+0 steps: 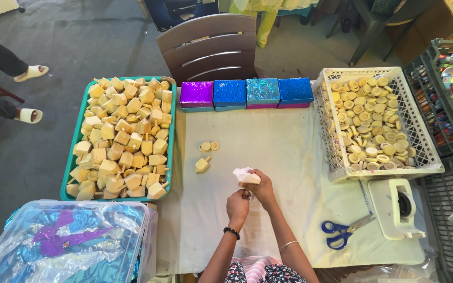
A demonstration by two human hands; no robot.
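Both hands meet near the front edge of the white cloth-covered table [289, 152]. The right hand [260, 187] grips a small wooden piece half-wrapped in white paper [246, 176], and the left hand [237, 205], just below it, pinches the same piece from underneath. Slightly toward the table's left edge lie 1 bare wooden spinning top [202, 164] and 2 small wooden discs [209, 146]. Along the back edge stand 4 glittery boxes [246, 93], 1 purple and 3 blue. Off the left edge sits a green tray [77, 137] heaped with wooden tops, and at the right edge a white basket [420, 136] of discs. Blue-handled scissors [342, 233] and a white tape dispenser [397, 208] rest near the front right corner. A clear bin [66, 241] of shiny foil sits at the front left.
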